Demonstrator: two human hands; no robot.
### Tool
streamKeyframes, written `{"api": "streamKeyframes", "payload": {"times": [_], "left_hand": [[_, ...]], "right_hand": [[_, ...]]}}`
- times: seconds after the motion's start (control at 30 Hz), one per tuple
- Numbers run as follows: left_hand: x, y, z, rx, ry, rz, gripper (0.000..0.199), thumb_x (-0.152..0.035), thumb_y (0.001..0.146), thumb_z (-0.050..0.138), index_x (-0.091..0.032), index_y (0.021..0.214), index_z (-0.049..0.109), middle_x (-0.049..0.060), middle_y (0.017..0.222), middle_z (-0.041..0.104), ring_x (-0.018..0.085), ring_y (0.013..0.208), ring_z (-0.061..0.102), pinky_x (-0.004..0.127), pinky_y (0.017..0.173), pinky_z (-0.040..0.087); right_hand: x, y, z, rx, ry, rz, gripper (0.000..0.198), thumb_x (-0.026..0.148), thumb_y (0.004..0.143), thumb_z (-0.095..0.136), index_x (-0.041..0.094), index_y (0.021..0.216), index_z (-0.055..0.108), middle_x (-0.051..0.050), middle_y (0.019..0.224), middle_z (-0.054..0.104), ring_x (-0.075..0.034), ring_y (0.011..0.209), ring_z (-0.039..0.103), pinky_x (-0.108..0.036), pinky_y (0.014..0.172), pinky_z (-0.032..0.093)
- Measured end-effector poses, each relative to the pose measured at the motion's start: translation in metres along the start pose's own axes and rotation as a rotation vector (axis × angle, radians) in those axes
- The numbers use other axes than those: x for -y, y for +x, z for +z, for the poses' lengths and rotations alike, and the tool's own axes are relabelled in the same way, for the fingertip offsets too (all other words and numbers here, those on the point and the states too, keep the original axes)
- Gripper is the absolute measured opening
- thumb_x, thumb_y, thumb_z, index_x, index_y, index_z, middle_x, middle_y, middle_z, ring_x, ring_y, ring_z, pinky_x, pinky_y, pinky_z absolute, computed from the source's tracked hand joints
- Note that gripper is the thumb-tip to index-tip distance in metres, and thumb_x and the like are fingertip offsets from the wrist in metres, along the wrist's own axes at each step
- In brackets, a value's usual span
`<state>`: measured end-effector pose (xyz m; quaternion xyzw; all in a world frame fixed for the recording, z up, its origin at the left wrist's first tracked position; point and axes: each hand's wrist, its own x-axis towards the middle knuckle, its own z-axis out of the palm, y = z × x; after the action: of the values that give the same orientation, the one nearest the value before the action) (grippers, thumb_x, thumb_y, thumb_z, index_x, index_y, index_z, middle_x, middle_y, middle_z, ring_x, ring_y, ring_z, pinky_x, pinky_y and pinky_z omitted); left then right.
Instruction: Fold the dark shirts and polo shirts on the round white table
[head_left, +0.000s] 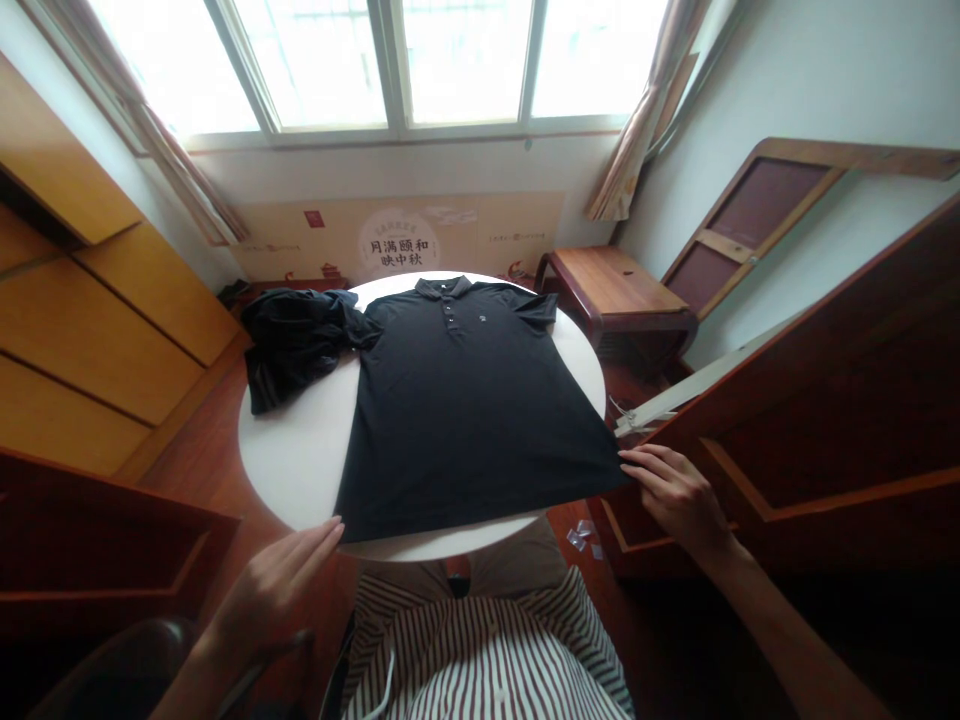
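Note:
A black short-sleeved polo shirt (480,410) lies spread front side up on a round white table (289,460), its collar toward the window. My left hand (274,580) pinches the hem's left corner at the table's near edge. With fingers closed on the hem's right corner, my right hand (679,495) holds it out past the table's right edge. The hem runs nearly straight between both hands. Beside the shirt's left sleeve sits a crumpled heap of dark clothing (296,340), apart from my hands.
A small wooden side table (615,280) stands at the back right. Dark wooden panels (825,430) rise close on the right, and another panel (105,540) is at the left. Yellow cabinets (90,310) line the left wall. Small clear plastic scraps (581,535) lie on the floor.

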<state>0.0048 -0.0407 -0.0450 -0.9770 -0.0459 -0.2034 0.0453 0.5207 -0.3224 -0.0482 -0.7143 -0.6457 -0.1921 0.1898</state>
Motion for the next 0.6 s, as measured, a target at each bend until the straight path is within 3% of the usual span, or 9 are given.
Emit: {"api": "streamKeyframes", "payload": {"times": [0.13,0.3,0.43,0.53,0.6], "left_hand": [[-0.005,-0.011,0.004,-0.011,-0.01,0.047,0.058,-0.046,0.098,0.043,-0.013,0.145,0.05,0.017,0.126,0.067,0.028,0.113,0.067,0.037,0.09,0.058],[-0.006,0.007,-0.003,-0.041,-0.056,0.003,0.026,-0.022,0.096,0.053,-0.018,0.116,0.069,0.011,0.111,0.074,0.022,0.097,0.07,0.034,0.084,0.058],[0.017,0.088,-0.003,-0.002,-0.203,-0.086,0.019,-0.02,0.098,0.053,-0.018,0.098,0.072,0.006,0.096,0.074,0.017,0.085,0.068,0.031,0.079,0.057],[0.053,0.173,0.022,0.04,-0.305,-0.148,0.032,-0.03,0.102,0.044,-0.018,0.104,0.073,0.009,0.109,0.072,0.019,0.102,0.066,0.036,0.094,0.054],[0.08,0.222,0.049,0.056,-0.293,-0.235,0.04,-0.036,0.103,0.038,-0.016,0.118,0.07,0.011,0.127,0.066,0.022,0.121,0.059,0.039,0.108,0.046]], "right_hand": [[0.0,-0.002,0.0,0.009,0.019,-0.025,0.037,0.002,0.079,0.047,0.023,0.086,0.077,-0.006,0.108,0.074,-0.027,0.107,0.064,-0.047,0.095,0.053],[-0.002,0.023,-0.003,-0.001,0.173,-0.048,0.035,0.003,0.08,0.045,0.023,0.078,0.074,-0.005,0.096,0.075,-0.025,0.097,0.067,-0.046,0.094,0.054],[0.015,0.105,0.015,0.045,0.338,0.031,0.034,0.009,0.086,0.043,0.022,0.087,0.074,-0.007,0.106,0.074,-0.023,0.1,0.068,-0.04,0.095,0.054],[0.038,0.187,0.054,0.204,0.383,0.028,0.036,0.02,0.093,0.043,0.017,0.117,0.07,-0.01,0.126,0.068,-0.022,0.117,0.063,-0.036,0.106,0.047],[0.048,0.233,0.087,0.346,0.321,0.042,0.045,0.032,0.098,0.044,0.012,0.137,0.059,-0.014,0.143,0.057,-0.025,0.134,0.05,-0.039,0.114,0.038]]}}
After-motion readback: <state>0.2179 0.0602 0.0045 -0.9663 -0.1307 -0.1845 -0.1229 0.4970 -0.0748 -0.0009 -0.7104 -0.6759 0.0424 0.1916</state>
